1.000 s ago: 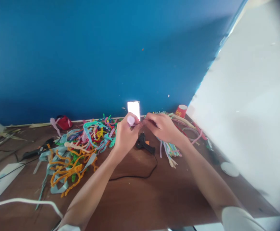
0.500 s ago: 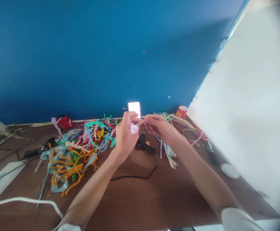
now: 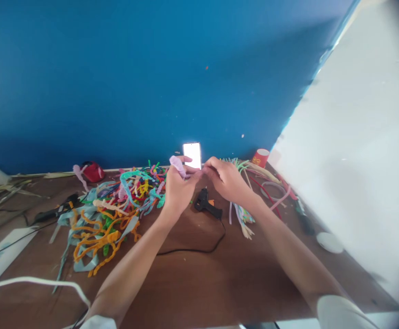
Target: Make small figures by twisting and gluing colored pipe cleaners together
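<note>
Over by the blue wall [image 3: 134,82], someone's holding a lilac fuzzy piece [image 3: 178,165] up in front of a lit phone [image 3: 193,154], above the counter [image 3: 199,285]. Left hand [image 3: 179,192] has its fingers closed round the piece; right hand [image 3: 229,180] is in a tight pinch, tips right by the left's. Honestly can't tell from here what that pinch has, if anything, it's too small. For fiddly stuff like this I'd anchor with the left, pinch close to the tip with the right and go easy so the fuzz doesn't flatten. Headcount: one lilac piece in hand, one phone, two glue guns (a near one [image 3: 209,206], another off left [image 3: 55,210]), one red cup [image 3: 261,158] by the white wall [image 3: 350,137], one white disc [image 3: 329,242], one pale bundle [image 3: 243,219], one colourful tangled pile [image 3: 113,236].
</note>
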Tool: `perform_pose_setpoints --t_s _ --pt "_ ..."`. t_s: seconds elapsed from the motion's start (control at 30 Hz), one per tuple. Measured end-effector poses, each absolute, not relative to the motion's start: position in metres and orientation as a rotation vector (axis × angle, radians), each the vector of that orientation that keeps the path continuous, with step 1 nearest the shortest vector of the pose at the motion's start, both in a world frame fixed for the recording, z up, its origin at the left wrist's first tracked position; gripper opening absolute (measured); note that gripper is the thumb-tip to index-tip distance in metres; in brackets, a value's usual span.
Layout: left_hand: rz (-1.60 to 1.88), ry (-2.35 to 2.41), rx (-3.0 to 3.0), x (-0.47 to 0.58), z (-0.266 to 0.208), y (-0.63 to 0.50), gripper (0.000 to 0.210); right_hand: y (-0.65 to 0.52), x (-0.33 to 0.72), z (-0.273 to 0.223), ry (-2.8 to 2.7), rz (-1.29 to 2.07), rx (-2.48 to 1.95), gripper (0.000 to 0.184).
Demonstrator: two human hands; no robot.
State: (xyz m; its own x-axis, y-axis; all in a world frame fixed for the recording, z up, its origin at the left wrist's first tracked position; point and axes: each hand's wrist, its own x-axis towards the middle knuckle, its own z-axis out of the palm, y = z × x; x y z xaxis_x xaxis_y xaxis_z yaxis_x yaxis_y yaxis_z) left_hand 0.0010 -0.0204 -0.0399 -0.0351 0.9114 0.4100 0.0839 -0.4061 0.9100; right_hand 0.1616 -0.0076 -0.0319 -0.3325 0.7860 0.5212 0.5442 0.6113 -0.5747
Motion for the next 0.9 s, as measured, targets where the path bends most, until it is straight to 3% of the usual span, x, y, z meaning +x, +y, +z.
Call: perform_pose_setpoints --t_s 0.17,0.3,0.47,0.67,0.9 --pt "1.646 1.229 2.146 0.000 -0.054 -0.026 0.019 -0.004 0.161 -0.037 -1.549 1.629 -0.855 0.033" --pt "1.670 1.100 2.404 -0.007 -0.057 -0.026 0.023 -0.007 0.166 -0.032 -1.342 2.001 -0.645 0.026" --pt "1.582 1.099 2.019 -0.003 -0.037 -0.031 0.020 0.001 0.178 -0.025 -1.502 1.653 -0.780 0.030" --pt "1.078 0.804 1.332 0.008 -0.030 -0.031 0.031 0.037 0.215 -0.041 -1.908 0.590 -1.499 0.028" --pt "0.893 0.738 0.992 0.006 -0.034 -0.027 0.034 0.057 0.215 -0.080 -2.093 0.371 -1.848 0.022"
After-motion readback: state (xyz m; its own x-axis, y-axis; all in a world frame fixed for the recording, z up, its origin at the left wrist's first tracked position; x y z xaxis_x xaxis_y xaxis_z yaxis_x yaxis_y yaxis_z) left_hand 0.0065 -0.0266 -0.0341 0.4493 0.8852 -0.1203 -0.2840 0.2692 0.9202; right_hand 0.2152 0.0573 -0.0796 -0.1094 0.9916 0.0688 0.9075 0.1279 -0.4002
